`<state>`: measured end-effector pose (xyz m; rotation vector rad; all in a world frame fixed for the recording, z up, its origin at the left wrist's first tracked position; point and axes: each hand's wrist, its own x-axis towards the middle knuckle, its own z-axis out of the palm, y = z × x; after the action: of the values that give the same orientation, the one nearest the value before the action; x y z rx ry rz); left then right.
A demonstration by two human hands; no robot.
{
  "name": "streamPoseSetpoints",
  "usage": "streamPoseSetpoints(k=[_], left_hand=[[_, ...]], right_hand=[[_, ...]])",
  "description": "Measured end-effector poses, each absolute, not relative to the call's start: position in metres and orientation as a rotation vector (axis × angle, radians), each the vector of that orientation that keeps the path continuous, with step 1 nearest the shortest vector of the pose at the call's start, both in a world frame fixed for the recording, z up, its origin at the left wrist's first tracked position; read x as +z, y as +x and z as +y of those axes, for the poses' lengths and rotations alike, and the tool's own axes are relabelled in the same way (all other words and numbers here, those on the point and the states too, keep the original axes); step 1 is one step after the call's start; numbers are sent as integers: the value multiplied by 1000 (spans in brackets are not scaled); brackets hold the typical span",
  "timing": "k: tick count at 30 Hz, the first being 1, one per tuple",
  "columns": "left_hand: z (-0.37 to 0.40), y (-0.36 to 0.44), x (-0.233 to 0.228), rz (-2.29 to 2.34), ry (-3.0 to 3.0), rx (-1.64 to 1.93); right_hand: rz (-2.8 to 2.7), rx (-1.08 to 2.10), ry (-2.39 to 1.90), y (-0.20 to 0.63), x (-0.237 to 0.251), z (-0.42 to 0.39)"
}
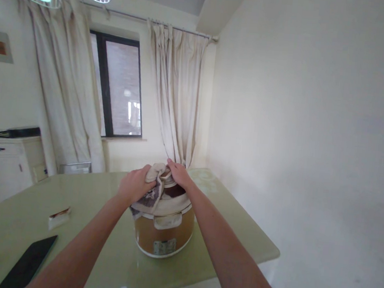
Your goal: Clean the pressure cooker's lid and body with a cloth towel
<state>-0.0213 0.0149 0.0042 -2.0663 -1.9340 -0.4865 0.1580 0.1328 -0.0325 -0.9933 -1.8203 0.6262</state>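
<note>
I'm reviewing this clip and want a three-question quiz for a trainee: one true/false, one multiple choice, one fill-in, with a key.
1. True or false: the left grip is on the cloth.
2. What does the tan pot stand on? a) windowsill b) green table c) white cabinet
3. Fill in: the flat dark object lies to the ____ of the pot.

Key: 1 true; 2 b; 3 left.

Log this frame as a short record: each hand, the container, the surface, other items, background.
left hand: gripping a cloth over the container's top
right hand: at the container's top, fingers partly hidden
container: round, brown-sided, pale front handle
surface: pale green table
other items, left: flat black object, small packet
background: window between curtains
</note>
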Motion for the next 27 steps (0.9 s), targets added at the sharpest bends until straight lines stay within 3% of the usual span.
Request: streamPoseSetpoints(k=[10,18,27], left_hand=[[-40,-17,-25,-1996,-2046,-772],[-76,36,-86,-1008,-2265,-913],[-73,2,-105,-770,-2071,-1126]], right_hand=[[-1862,582,-953,161,-33,128],[-1866,611,-969,160,-33,132],[-1903,558,-993,161,-30,126]])
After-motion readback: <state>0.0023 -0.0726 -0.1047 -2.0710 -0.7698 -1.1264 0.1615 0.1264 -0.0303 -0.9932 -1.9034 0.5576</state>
